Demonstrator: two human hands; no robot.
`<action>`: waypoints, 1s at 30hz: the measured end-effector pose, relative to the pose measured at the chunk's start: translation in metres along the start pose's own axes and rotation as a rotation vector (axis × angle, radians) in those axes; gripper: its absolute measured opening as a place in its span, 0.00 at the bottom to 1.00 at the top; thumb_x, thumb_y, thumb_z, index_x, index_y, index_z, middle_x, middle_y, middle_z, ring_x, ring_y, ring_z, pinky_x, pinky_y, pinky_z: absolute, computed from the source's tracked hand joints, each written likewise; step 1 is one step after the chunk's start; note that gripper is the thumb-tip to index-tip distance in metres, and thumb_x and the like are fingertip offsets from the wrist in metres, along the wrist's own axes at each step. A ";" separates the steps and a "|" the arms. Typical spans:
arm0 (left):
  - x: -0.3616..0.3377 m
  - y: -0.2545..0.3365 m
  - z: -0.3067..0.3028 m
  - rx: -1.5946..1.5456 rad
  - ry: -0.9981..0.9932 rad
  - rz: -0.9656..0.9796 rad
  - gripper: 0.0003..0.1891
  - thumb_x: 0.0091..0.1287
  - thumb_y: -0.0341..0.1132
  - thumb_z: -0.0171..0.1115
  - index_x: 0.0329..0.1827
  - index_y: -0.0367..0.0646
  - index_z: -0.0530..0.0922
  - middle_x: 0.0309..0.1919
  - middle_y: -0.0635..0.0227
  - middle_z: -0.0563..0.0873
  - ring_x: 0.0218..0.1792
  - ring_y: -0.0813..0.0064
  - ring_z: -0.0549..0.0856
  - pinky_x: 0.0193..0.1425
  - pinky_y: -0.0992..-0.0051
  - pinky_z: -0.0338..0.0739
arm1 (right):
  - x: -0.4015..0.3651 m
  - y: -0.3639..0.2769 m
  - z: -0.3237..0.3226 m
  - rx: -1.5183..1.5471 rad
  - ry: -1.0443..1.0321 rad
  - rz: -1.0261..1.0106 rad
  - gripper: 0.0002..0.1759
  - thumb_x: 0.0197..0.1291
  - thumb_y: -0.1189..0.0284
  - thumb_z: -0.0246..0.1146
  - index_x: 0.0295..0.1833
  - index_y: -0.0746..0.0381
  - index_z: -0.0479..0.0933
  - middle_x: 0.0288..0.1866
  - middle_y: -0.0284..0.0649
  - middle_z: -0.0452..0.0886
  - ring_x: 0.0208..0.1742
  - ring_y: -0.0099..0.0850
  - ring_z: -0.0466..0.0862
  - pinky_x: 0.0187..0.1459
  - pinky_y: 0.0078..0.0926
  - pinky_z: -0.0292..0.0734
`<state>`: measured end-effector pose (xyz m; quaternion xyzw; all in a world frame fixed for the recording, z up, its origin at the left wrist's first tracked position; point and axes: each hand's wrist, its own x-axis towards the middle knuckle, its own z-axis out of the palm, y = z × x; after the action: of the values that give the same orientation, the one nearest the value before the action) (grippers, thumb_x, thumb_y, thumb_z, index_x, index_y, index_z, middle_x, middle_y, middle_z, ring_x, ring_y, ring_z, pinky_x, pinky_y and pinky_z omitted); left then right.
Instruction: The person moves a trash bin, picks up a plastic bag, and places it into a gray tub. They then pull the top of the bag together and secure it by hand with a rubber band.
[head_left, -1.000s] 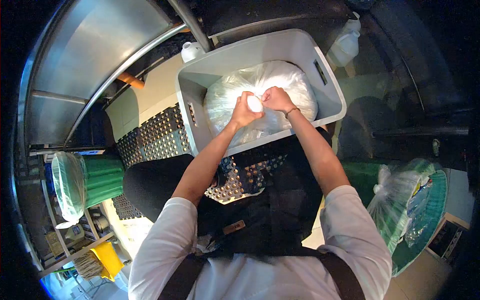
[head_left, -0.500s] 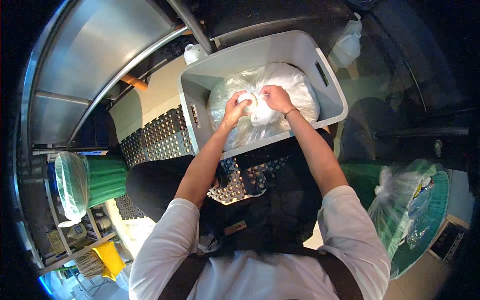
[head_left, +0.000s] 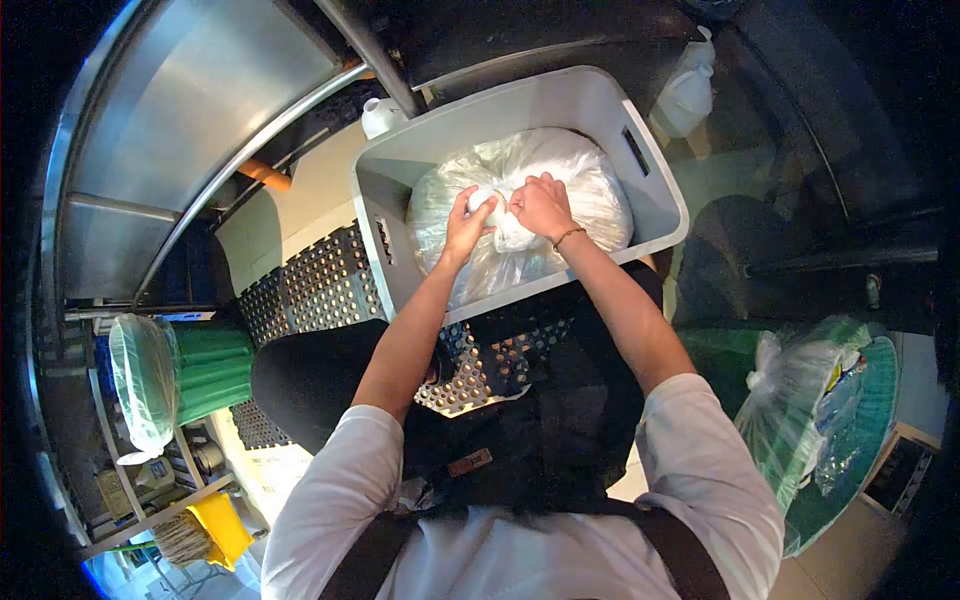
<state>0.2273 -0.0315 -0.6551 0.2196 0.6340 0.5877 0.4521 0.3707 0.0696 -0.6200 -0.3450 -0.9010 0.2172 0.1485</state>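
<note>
The left hand (head_left: 468,222) grips a small round white object (head_left: 483,197), seemingly steadying it for the right hand (head_left: 543,207), whose fingers press together, pinching something unclear, over a clear plastic bag (head_left: 515,266) inside a rectangular grey plastic bin (head_left: 500,115)

The tub (head_left: 580,105) is showing grey, the bag (head_left: 590,195) inside translucent white; one bin (head_left: 215,360) at nine o'clock and another bin (head_left: 815,525) at four are showing green; a dotted mat (head_left: 320,275) is apparently looking black.

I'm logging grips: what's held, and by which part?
Left hand holds a white rounded object by its side; for the right hand, I can't tell.
</note>
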 end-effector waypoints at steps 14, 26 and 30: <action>0.010 -0.022 -0.011 0.191 -0.030 0.328 0.42 0.61 0.32 0.72 0.74 0.32 0.55 0.63 0.54 0.71 0.61 0.66 0.76 0.58 0.70 0.79 | -0.003 0.005 -0.001 0.026 -0.180 0.041 0.13 0.55 0.62 0.66 0.47 0.43 0.87 0.47 0.38 0.76 0.55 0.39 0.71 0.56 0.39 0.65; 0.013 -0.024 -0.013 0.418 0.023 0.404 0.39 0.61 0.34 0.71 0.72 0.32 0.59 0.63 0.49 0.72 0.61 0.64 0.77 0.58 0.70 0.79 | -0.002 0.004 0.002 0.036 -0.143 0.071 0.11 0.55 0.64 0.64 0.45 0.44 0.86 0.46 0.41 0.78 0.54 0.43 0.74 0.56 0.42 0.69; 0.016 -0.027 -0.015 0.403 0.025 0.360 0.40 0.58 0.37 0.74 0.71 0.35 0.62 0.62 0.48 0.73 0.60 0.62 0.78 0.55 0.69 0.81 | -0.001 0.006 0.001 0.044 -0.163 0.086 0.09 0.55 0.65 0.64 0.43 0.45 0.84 0.48 0.40 0.79 0.55 0.43 0.75 0.55 0.42 0.70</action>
<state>0.2135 -0.0320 -0.6870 0.4073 0.6942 0.5234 0.2797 0.3740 0.0726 -0.6239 -0.3610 -0.8894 0.2707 0.0729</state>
